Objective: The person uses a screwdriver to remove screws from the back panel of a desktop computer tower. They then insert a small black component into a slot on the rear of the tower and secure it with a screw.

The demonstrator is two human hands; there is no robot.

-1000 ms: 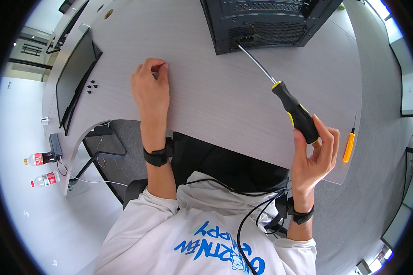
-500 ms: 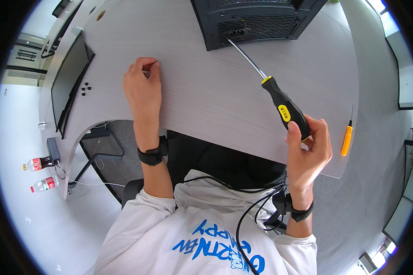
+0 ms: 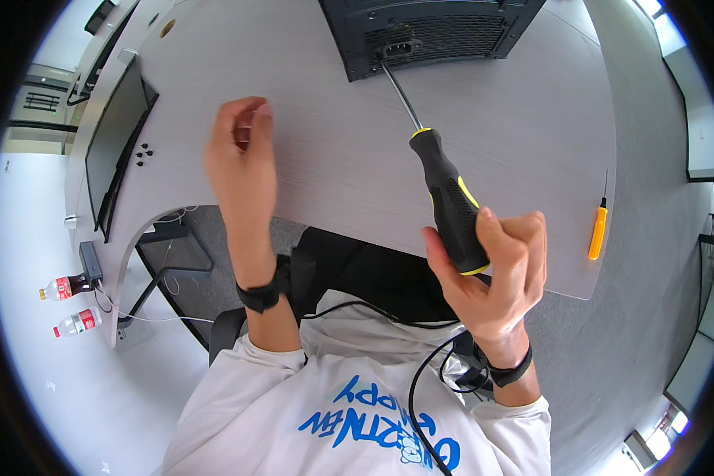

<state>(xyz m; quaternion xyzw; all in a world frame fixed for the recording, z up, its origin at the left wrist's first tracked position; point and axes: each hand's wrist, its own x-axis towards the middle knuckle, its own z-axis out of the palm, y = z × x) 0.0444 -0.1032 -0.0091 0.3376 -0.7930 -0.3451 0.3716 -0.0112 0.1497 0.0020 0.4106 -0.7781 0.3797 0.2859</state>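
My right hand (image 3: 500, 274) is closed on the black-and-yellow handle of a large screwdriver (image 3: 451, 206). Its steel shaft runs up and to the left, and the tip meets the perforated panel of a black computer case (image 3: 460, 36), just below the power socket (image 3: 398, 49). My left hand (image 3: 242, 163) hovers over or rests on the table left of the case, slightly blurred, with curled fingers and the thumb close to the index fingertip. Whatever may lie between those fingertips is hidden.
On the light grey table (image 3: 333, 159), several small black screws (image 3: 143, 155) lie beside a monitor (image 3: 119, 151) at the left. A thin yellow-handled screwdriver (image 3: 598, 230) lies at the right edge. Two bottles (image 3: 78, 321) stand far left. A black cable (image 3: 420, 381) hangs over my shirt.
My right hand has shifted left and down, bringing the screwdriver steeper and rolling its handle. The tip stays by the socket. My left hand has moved slightly, its fingers a little looser.
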